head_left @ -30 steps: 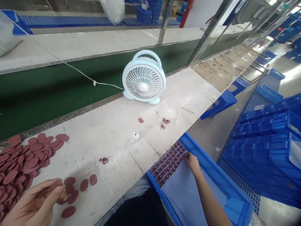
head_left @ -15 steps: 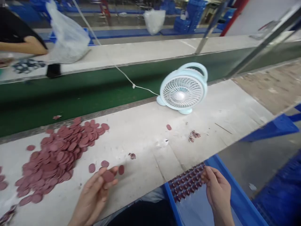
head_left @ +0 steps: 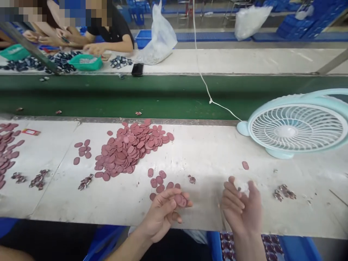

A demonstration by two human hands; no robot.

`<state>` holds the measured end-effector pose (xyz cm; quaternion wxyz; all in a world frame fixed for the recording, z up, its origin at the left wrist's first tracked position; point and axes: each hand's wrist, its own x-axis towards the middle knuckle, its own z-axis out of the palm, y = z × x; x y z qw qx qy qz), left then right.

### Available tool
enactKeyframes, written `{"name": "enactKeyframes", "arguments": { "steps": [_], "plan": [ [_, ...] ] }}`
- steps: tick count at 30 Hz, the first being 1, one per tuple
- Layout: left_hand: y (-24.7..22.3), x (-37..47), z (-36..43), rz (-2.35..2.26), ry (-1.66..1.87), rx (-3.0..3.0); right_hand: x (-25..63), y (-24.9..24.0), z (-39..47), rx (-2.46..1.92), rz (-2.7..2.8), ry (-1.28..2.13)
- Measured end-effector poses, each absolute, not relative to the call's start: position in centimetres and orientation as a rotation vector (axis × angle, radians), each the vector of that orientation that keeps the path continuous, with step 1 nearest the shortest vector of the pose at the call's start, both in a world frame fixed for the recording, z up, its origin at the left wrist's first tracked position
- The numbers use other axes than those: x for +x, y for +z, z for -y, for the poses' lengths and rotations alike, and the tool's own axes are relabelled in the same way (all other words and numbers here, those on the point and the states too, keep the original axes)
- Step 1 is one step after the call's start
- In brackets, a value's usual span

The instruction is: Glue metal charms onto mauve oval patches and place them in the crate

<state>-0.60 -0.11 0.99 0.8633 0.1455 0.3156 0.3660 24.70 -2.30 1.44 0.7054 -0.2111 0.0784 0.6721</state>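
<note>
My left hand (head_left: pixel 161 215) is above the table's front edge, shut on a flat reddish-brown oval disc (head_left: pixel 180 200) between thumb and fingers. Several similar loose discs (head_left: pixel 160 180) lie just beyond it. Farther back is a large heap of these discs (head_left: pixel 125 150). To the right, my right hand (head_left: pixel 243 208) is raised over the table, slightly blurred, its thumb apart from the half-curled fingers; nothing shows in it. Below its wrist, a blue crate (head_left: pixel 216 246) holds rows of shiny dark red pieces (head_left: pixel 272 246), partly hidden by the forearm.
A pale blue fan (head_left: pixel 288 132) stands at the right, its white cord (head_left: pixel 224 107) running up and back. Small piles of dark red scraps (head_left: pixel 285 193) dot the table. Beyond the green belt (head_left: pixel 174 96), co-workers sit at another table with green trays (head_left: pixel 86 62) and a plastic bag (head_left: pixel 160 38).
The view has swung left. My right hand has gone from the crate up over the table, and its pinched fingers have opened. My left hand still holds a disc.
</note>
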Motion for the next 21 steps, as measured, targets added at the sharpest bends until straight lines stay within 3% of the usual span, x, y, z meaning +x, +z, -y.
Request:
{"name": "enactKeyframes", "arguments": {
  "steps": [4, 11, 21],
  "plan": [
    [0.8, 0.0, 0.0, -0.723, 0.752, 0.293, 20.4, 4.5, 3.4, -0.905, 0.168, 1.394],
    [1.2, 0.1, -0.7, -0.737, 0.74, 0.271, 17.1, 4.6, 3.6, -1.063, 0.405, 1.335],
    [1.2, 0.0, 0.0, -0.634, 0.732, 0.244, 14.5, 5.9, 3.7, -1.302, 0.815, 0.76]
  ]
}}
